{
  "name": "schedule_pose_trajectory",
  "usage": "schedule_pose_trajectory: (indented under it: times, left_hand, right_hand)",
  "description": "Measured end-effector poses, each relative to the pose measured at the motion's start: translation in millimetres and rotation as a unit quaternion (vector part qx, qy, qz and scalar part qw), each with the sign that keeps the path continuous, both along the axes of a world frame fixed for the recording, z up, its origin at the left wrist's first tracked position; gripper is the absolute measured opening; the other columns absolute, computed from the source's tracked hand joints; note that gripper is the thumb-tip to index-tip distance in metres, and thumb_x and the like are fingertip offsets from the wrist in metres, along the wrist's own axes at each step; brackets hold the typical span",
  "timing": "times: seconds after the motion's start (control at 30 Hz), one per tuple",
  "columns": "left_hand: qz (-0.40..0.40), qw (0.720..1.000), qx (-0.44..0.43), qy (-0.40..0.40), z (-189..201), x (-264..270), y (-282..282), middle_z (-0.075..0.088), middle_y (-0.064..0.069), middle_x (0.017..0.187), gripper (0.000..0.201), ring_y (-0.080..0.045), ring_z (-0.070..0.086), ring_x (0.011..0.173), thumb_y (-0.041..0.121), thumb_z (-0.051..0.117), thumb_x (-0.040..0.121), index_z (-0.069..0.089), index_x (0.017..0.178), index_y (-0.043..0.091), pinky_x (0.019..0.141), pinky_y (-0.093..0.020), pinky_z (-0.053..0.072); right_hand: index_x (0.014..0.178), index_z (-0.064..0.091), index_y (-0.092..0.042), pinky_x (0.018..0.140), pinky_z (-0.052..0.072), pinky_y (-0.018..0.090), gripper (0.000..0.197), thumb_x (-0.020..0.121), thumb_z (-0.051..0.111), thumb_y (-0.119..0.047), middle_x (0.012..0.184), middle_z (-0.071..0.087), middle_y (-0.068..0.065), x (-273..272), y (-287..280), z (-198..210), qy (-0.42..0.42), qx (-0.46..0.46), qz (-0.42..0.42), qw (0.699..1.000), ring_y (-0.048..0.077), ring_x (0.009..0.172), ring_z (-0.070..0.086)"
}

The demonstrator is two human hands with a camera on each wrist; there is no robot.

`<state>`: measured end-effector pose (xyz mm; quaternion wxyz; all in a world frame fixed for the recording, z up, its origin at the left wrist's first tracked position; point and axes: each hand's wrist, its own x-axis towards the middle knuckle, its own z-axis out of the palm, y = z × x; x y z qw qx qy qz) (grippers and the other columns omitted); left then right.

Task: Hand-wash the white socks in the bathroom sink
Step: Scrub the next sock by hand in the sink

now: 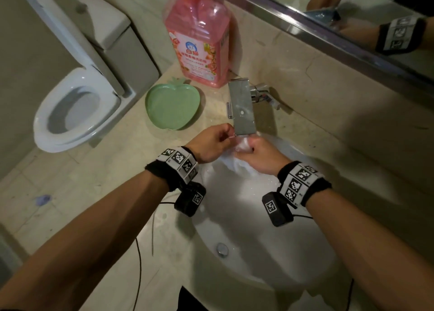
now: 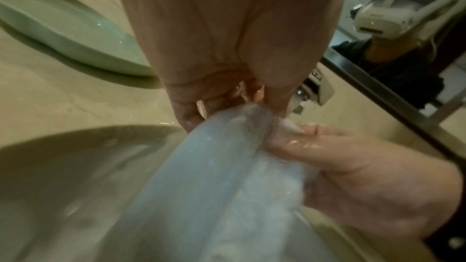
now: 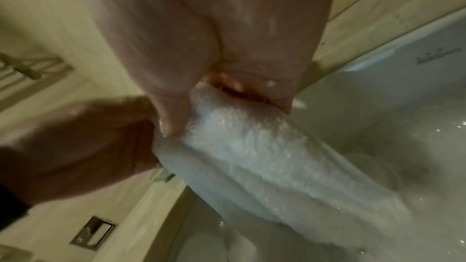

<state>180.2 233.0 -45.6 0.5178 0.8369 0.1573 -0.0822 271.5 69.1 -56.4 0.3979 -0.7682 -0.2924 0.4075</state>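
Note:
A wet, sudsy white sock (image 1: 237, 162) hangs between both hands over the far rim of the white sink (image 1: 253, 263), just under the steel faucet spout (image 1: 242, 108). My left hand (image 1: 217, 143) pinches its upper end with curled fingers. My right hand (image 1: 256, 155) grips the bunched top from the other side. In the left wrist view the sock (image 2: 214, 176) runs down from the left hand (image 2: 227, 99) past the right hand (image 2: 353, 166). The right wrist view shows the foamy sock (image 3: 264, 156) drooping into the basin from the right hand (image 3: 227, 95).
A pink detergent bottle (image 1: 199, 40) stands on the counter behind a green apple-shaped dish (image 1: 172, 104). A toilet (image 1: 75, 104) sits left of the counter. The mirror edge (image 1: 328, 28) runs along the back wall. The drain (image 1: 222, 249) shows in the basin.

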Motion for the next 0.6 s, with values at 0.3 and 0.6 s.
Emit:
schedule_pose_trajectory:
  times: [0.3, 0.6]
  left_hand:
    - [-0.040, 0.991, -0.046, 0.118, -13, -2, -4, 0.067, -0.013, 0.098, 0.030, -0.024, 0.059, 0.088, 0.025, 0.046, 0.104, 0.065, 0.101, 0.003, 0.091, -0.040, 0.047]
    - [0.029, 0.998, -0.033, 0.046, -3, 18, -13, 0.070, 0.009, 0.098, 0.019, -0.007, 0.063, 0.084, 0.027, 0.059, 0.098, 0.071, 0.111, 0.021, 0.073, -0.009, 0.048]
  right_hand:
    - [0.100, 0.072, -0.022, 0.082, 0.061, 0.042, 0.011, 0.098, 0.062, -0.026, 0.093, 0.077, -0.001, 6, -15, 4, 0.035, 0.036, -0.159, 0.986, 0.017, 0.090, 0.073]
    - [0.091, 0.071, -0.030, 0.077, 0.058, 0.039, 0.027, 0.081, 0.070, -0.055, 0.083, 0.074, -0.006, 20, -31, 13, 0.053, 0.013, -0.169, 0.984, 0.013, 0.079, 0.071]
